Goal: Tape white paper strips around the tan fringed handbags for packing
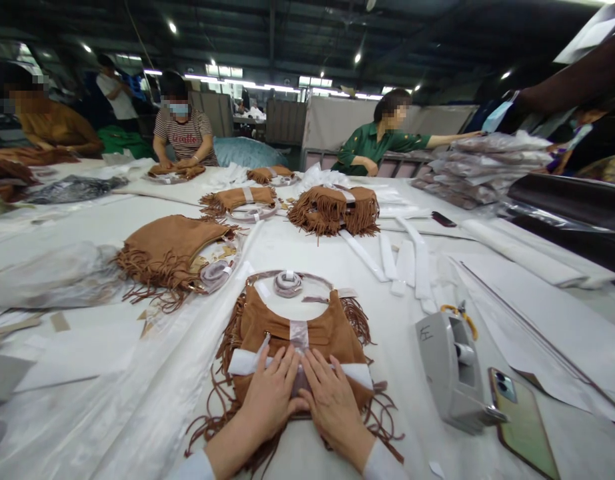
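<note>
A brown fringed handbag (282,313) lies flat in front of me, its handle pointing away. Across its lower half runs a strip of white wrapping (355,373), and a pale band (298,333) sits over its middle. My left hand (272,387) rests flat on the strip with fingers stretched out. Beside it, thumbs almost meeting, my right hand (330,390) presses flat on the same strip, fingers extended. Neither hand grips anything. Inside the curve of the handle lies a coiled, wrapped strap (287,284).
More fringed handbags (175,247) lie further off, some stacked (335,207). To my right stand a grey tape dispenser (445,373) and a phone (525,420). White strips (412,260) lie behind them. Bagged goods (487,163) are piled far right. Several co-workers (380,137) stand around the table.
</note>
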`<state>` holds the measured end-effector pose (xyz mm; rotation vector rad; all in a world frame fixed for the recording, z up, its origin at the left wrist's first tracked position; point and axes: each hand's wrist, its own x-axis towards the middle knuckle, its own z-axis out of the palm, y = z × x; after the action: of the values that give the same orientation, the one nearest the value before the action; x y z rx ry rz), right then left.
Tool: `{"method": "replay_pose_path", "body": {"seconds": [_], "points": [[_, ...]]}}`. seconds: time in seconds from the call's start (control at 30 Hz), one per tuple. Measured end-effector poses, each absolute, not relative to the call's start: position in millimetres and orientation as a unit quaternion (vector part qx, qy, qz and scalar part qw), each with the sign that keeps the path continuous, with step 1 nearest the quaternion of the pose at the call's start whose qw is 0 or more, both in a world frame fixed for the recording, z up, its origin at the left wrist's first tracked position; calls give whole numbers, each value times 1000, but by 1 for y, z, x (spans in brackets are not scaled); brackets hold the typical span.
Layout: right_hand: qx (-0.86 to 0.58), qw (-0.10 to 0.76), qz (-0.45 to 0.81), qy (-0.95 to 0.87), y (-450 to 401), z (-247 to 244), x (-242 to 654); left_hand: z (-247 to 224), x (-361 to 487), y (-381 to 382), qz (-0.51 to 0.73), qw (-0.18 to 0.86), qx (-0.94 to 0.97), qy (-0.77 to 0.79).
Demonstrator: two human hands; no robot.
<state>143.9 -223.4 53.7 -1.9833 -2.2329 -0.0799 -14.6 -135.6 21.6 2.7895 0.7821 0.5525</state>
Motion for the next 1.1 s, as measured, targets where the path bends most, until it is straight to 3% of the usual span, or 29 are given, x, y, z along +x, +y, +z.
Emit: {"method": "replay_pose_path", "body": {"seconds": [0.17, 0.27, 0.37, 0.5, 0.7, 1.1], "points": [[-721, 285, 19, -631, -270, 67, 136, 59, 0, -79, 180, 172, 911, 329], [-723, 347, 31, -597, -297, 70, 131, 68, 19, -35, 45, 198, 937, 286], [-701, 332, -30, -630, -284, 75, 143, 61, 38, -2, -70, 245, 941, 224], [-723, 284, -26, -629, -207, 86, 179, 48, 51, 21, -130, 297, 930, 173], [-704, 30, 37, -709, -117, 82, 205, 37, 49, 28, -107, 342, 919, 163], [-742, 73, 61, -663, -104, 40, 208, 15, 63, 37, -116, 404, 885, 200]]}}
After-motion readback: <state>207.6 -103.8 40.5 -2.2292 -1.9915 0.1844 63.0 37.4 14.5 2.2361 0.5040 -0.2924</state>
